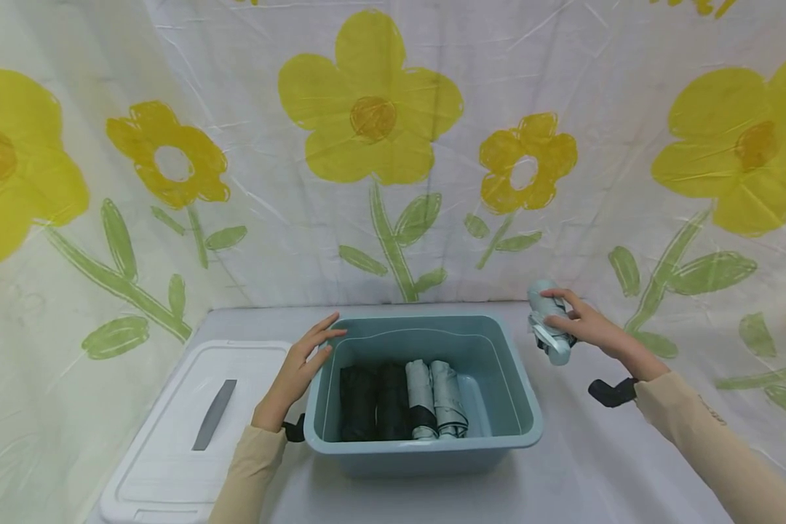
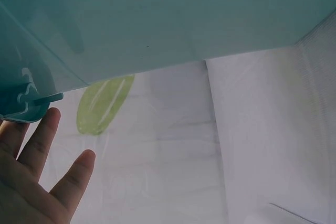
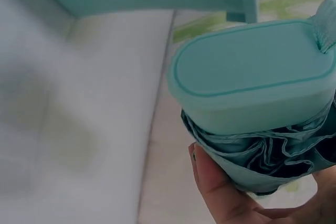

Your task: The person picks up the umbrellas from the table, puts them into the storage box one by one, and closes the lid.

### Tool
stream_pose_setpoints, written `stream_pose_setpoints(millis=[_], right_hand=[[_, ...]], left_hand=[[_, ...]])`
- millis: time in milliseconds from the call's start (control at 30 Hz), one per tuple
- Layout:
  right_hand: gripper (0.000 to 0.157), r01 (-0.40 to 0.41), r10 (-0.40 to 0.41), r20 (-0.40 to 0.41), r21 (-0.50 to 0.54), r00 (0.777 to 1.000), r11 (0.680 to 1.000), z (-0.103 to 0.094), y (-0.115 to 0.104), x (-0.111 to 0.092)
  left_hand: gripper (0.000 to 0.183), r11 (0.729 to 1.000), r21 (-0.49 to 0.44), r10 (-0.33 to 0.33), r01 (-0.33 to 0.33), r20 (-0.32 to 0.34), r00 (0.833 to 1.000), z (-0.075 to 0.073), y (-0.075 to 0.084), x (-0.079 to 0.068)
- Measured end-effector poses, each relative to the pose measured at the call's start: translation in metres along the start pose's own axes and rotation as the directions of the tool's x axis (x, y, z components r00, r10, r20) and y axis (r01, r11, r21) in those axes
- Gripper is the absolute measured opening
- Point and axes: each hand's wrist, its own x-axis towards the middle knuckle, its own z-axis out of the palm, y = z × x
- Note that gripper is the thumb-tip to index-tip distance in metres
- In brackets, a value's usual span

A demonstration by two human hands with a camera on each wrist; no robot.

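Observation:
My right hand (image 1: pixel 586 322) holds a light teal folded umbrella (image 1: pixel 542 300) beyond the right rim of a teal plastic bin (image 1: pixel 426 447). In the right wrist view the umbrella's flat oval handle end (image 3: pixel 252 61) faces the camera, with gathered fabric behind it and fingers curled around the fabric. At the bin's left rim rests my left hand (image 1: pixel 295 371), its fingers spread and fairly straight. Inside the bin, two black folded umbrellas (image 1: pixel 375 400) lie side by side at the left. Two pale grey-blue folded umbrellas (image 1: pixel 435 397) lie beside them.
A white lid (image 1: pixel 164 429) with a grey handle (image 1: pixel 215 415) lies on the white table (image 1: pixel 596 466) left of the bin. Behind the table hangs a pale sheet (image 1: pixel 249 145) printed with yellow flowers. The bin's right part shows bare floor.

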Motion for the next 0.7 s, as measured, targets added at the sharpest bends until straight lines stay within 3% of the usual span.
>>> stream_pose_setpoints(millis=[500,700], right_hand=[[0.058,0.052,-0.057,0.051,0.094,0.997,0.994,0.013,-0.042,-0.010],[0.057,0.053,-0.068,0.102,0.143,0.992,0.988,0.023,-0.053,-0.011]], left_hand=[[0.032,1.000,0.004,0.003,-0.003,-0.004,1.000,0.000,0.002,0.000],[0.033,1.000,0.017,0.013,-0.013,-0.015,1.000,0.004,-0.018,0.000]])
